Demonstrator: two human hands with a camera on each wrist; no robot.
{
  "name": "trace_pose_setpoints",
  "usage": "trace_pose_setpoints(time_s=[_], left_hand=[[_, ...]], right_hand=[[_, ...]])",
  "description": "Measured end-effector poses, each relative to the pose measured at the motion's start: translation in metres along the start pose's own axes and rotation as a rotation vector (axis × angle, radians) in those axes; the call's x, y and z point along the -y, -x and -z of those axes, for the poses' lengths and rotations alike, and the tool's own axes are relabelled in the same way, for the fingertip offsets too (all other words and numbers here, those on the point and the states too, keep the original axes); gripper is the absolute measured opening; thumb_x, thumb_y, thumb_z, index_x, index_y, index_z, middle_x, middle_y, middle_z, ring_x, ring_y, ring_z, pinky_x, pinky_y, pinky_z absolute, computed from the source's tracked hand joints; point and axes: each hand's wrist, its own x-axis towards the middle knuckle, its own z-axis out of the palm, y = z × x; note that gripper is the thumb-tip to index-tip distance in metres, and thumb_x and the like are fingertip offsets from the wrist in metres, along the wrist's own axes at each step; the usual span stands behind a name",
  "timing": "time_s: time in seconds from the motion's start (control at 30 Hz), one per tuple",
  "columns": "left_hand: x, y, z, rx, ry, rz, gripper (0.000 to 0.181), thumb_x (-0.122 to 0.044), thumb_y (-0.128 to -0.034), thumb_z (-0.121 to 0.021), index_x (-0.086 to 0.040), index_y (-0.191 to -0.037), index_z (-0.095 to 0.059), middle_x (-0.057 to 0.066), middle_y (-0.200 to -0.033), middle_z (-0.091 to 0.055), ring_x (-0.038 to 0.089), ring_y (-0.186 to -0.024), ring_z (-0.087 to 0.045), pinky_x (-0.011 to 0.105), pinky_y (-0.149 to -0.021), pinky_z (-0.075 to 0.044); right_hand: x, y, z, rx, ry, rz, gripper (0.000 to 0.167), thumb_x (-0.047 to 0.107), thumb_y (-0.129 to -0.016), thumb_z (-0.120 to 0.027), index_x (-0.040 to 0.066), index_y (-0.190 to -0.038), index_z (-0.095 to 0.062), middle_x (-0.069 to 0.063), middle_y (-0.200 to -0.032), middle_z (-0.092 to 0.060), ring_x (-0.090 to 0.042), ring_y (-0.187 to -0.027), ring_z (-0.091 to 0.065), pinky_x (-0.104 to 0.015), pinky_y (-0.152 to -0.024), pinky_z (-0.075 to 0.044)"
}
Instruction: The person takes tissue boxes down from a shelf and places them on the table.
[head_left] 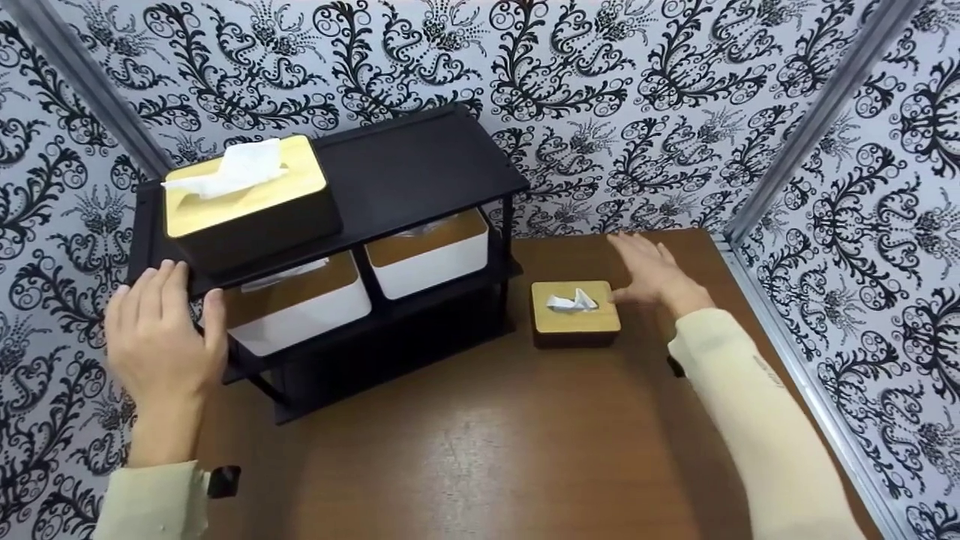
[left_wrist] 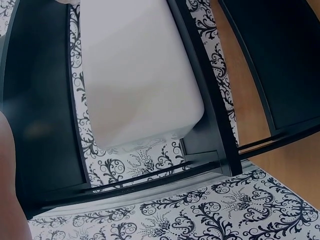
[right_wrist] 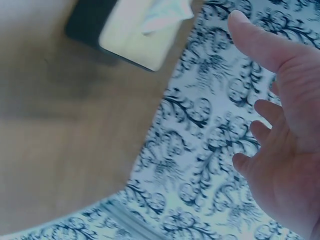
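Observation:
My left hand is at the near left corner of the black shelf, fingers extended by the large wood-topped tissue box; whether it touches the shelf or box I cannot tell. In the left wrist view only a blurred part of that hand shows, beside the shelf. Beside the small tissue box on the table, my right hand is spread, thumb toward the box's right edge. The right wrist view shows this hand with nothing in it, apart from the small box.
Two white bins with tissue inside stand on the shelf's middle level. The brown table extends in front of the shelf. Patterned walls and metal rails border the table.

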Motion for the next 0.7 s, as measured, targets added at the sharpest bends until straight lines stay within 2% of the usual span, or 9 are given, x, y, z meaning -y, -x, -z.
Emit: trace_pose_setpoints(time_s=[0.13, 0.23, 0.4, 0.57, 0.7], left_hand=[[0.0, 0.0, 0.001, -0.002, 0.009, 0.002, 0.06, -0.048, -0.0966, -0.038, -0.005, -0.133, -0.057, 0.015, -0.136, -0.06, 0.037, -0.127, -0.053, 0.04, -0.121, -0.026], [-0.001, 0.0, -0.001, -0.039, 0.031, 0.003, 0.058, -0.047, -0.0959, -0.041, -0.005, -0.131, -0.059, 0.015, -0.134, -0.061, 0.037, -0.125, -0.054, 0.039, -0.12, -0.027], [-0.003, 0.0, -0.004, -0.08, 0.042, -0.008, 0.056, -0.045, -0.0951, -0.043, -0.004, -0.128, -0.061, 0.016, -0.131, -0.063, 0.038, -0.122, -0.056, 0.04, -0.119, -0.03], [-0.001, 0.001, -0.004, -0.047, 0.031, 0.0, 0.058, -0.046, -0.0957, -0.041, -0.004, -0.131, -0.059, 0.016, -0.133, -0.062, 0.038, -0.123, -0.055, 0.042, -0.118, -0.03], [0.0, 0.0, -0.003, -0.025, 0.02, 0.004, 0.058, -0.047, -0.0964, -0.039, -0.005, -0.132, -0.058, 0.016, -0.135, -0.061, 0.037, -0.125, -0.054, 0.041, -0.119, -0.029]], right_hand=[[0.009, 0.001, 0.021, -0.045, -0.001, 0.02, 0.105, 0.031, -0.077, -0.079, 0.014, -0.157, -0.012, -0.017, -0.164, -0.009, -0.04, -0.151, -0.003, -0.063, -0.119, 0.004], [0.019, 0.001, 0.038, -0.084, 0.02, 0.035, 0.1, 0.031, -0.081, -0.077, 0.012, -0.156, -0.013, -0.017, -0.163, -0.012, -0.04, -0.151, -0.006, -0.064, -0.119, 0.002], [0.038, -0.001, 0.07, -0.198, 0.031, 0.028, 0.088, 0.026, -0.089, -0.067, 0.011, -0.156, -0.012, -0.017, -0.163, -0.013, -0.041, -0.15, -0.01, -0.063, -0.12, 0.0], [0.062, -0.002, 0.094, -0.311, 0.035, -0.002, 0.074, 0.024, -0.096, -0.054, 0.013, -0.156, -0.014, -0.015, -0.164, -0.012, -0.038, -0.151, -0.01, -0.062, -0.12, -0.001], [0.089, -0.005, 0.112, -0.384, 0.049, -0.001, 0.064, 0.029, -0.1, -0.045, 0.015, -0.156, -0.016, -0.011, -0.165, -0.011, -0.034, -0.152, -0.01, -0.059, -0.122, -0.001]])
